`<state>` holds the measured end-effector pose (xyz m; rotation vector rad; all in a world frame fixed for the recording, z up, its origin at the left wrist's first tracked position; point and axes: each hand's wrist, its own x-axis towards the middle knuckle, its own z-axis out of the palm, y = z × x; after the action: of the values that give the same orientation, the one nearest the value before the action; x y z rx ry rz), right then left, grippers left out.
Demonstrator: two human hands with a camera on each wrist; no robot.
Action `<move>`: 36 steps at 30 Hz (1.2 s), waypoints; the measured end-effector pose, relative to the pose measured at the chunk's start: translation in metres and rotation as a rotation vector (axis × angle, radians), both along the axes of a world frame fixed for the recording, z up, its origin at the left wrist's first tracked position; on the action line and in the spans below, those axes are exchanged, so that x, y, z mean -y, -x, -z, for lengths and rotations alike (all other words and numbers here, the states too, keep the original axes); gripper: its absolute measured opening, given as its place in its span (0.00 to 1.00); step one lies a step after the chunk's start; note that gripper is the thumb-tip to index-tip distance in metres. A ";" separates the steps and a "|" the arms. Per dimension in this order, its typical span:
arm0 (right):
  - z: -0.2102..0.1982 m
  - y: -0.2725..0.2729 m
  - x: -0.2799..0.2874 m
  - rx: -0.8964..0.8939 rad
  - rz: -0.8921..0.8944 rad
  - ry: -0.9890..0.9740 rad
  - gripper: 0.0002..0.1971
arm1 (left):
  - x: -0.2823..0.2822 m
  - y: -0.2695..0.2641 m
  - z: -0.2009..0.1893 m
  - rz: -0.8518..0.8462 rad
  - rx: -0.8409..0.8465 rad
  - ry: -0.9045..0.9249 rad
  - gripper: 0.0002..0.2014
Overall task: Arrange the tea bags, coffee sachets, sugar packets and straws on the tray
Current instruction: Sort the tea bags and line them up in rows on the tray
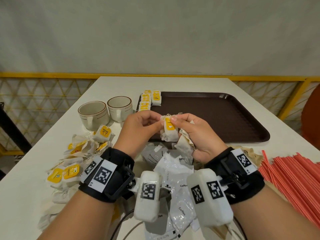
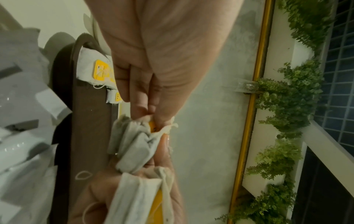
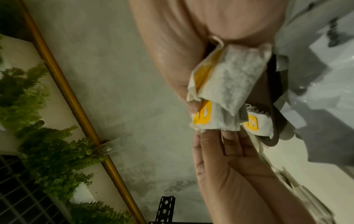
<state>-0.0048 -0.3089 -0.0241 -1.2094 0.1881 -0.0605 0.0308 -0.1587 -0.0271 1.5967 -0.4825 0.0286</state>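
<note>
Head view: both hands (fingers curled) pinch tea bags [image 1: 170, 131].

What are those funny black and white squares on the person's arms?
Both arms are bare, with no sleeves. Each wrist wears a wide black strap carrying white tags printed with black square codes. A rounded white plastic box hangs on the inner side of each wrist, also with square codes. The right strap and box match. A thin dark cable runs below.

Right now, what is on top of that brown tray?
A few yellow-tagged tea bags sit in the tray's far left corner. Both hands, holding more tea bags, hide its near left edge.
</note>
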 end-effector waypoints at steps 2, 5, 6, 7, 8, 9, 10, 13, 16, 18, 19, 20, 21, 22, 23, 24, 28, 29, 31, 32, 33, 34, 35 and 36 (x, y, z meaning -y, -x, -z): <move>-0.001 0.000 0.000 0.013 0.041 -0.001 0.02 | 0.001 0.001 -0.001 0.014 -0.001 0.019 0.05; -0.001 0.000 0.002 0.023 0.074 -0.012 0.01 | 0.000 0.002 -0.002 0.129 0.069 -0.069 0.07; -0.001 0.000 0.002 0.025 0.071 -0.022 0.01 | 0.000 0.003 -0.002 0.175 0.108 -0.140 0.07; -0.001 0.000 0.002 0.022 0.065 -0.034 0.01 | 0.000 0.005 -0.001 0.192 0.140 -0.213 0.07; -0.001 0.000 0.002 0.014 0.058 -0.050 0.01 | 0.002 0.006 0.000 0.178 0.161 -0.269 0.07; -0.002 0.000 0.002 0.004 0.060 -0.072 0.01 | 0.003 0.006 0.001 0.146 0.174 -0.294 0.07; -0.002 -0.001 0.002 -0.006 0.071 -0.104 0.02 | 0.003 0.006 0.001 0.109 0.175 -0.300 0.08; -0.006 -0.003 0.003 -0.052 0.142 -0.185 0.03 | 0.005 0.008 -0.001 0.097 0.087 -0.283 0.05; -0.007 -0.003 0.005 -0.117 0.172 -0.234 0.06 | 0.009 0.013 0.001 0.109 0.095 -0.355 0.10; -0.008 -0.001 0.005 -0.133 0.131 -0.330 0.09 | 0.011 0.014 0.003 0.059 0.128 -0.381 0.05; -0.011 0.002 0.004 -0.131 0.089 -0.386 0.11 | 0.011 0.012 0.004 0.040 0.135 -0.384 0.04; -0.013 0.004 0.003 -0.125 0.046 -0.427 0.12 | 0.010 0.010 0.004 0.030 0.134 -0.385 0.04; -0.015 0.006 0.001 -0.114 -0.001 -0.449 0.13 | 0.009 0.008 0.005 0.023 0.129 -0.380 0.04; -0.016 0.007 0.000 -0.102 -0.043 -0.458 0.13 | 0.007 0.007 0.005 0.018 0.125 -0.368 0.05; -0.016 0.008 -0.002 -0.088 -0.077 -0.457 0.12 | 0.006 0.006 0.005 0.017 0.124 -0.358 0.05; -0.015 0.007 -0.003 -0.076 -0.100 -0.458 0.10 | 0.006 0.006 0.005 0.017 0.128 -0.356 0.06; -0.012 0.004 -0.001 -0.109 -0.085 -0.534 0.21 | 0.007 0.005 0.006 0.003 0.130 -0.361 0.05; -0.014 0.005 0.000 -0.109 -0.080 -0.555 0.20 | 0.006 0.004 0.007 -0.008 0.121 -0.352 0.05; -0.016 0.005 0.000 -0.109 -0.022 -0.592 0.12 | 0.004 0.002 0.007 -0.047 0.119 -0.329 0.05; -0.017 0.006 -0.001 -0.101 0.007 -0.612 0.11 | 0.002 0.001 0.006 -0.070 0.125 -0.311 0.05; -0.016 0.005 -0.001 -0.100 0.023 -0.625 0.12 | 0.001 -0.001 0.006 -0.095 0.133 -0.291 0.06; -0.015 0.004 0.000 -0.100 0.030 -0.633 0.14 | -0.001 -0.002 0.005 -0.119 0.142 -0.270 0.06; -0.012 0.002 0.001 -0.098 0.028 -0.634 0.16 | -0.003 -0.004 0.003 -0.143 0.147 -0.253 0.05; -0.011 0.001 0.001 -0.098 0.030 -0.632 0.16 | -0.005 -0.005 0.003 -0.162 0.149 -0.240 0.05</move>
<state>-0.0061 -0.3098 -0.0129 -0.5797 0.2861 0.0318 0.0358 -0.1535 -0.0297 1.8753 -0.4841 0.2207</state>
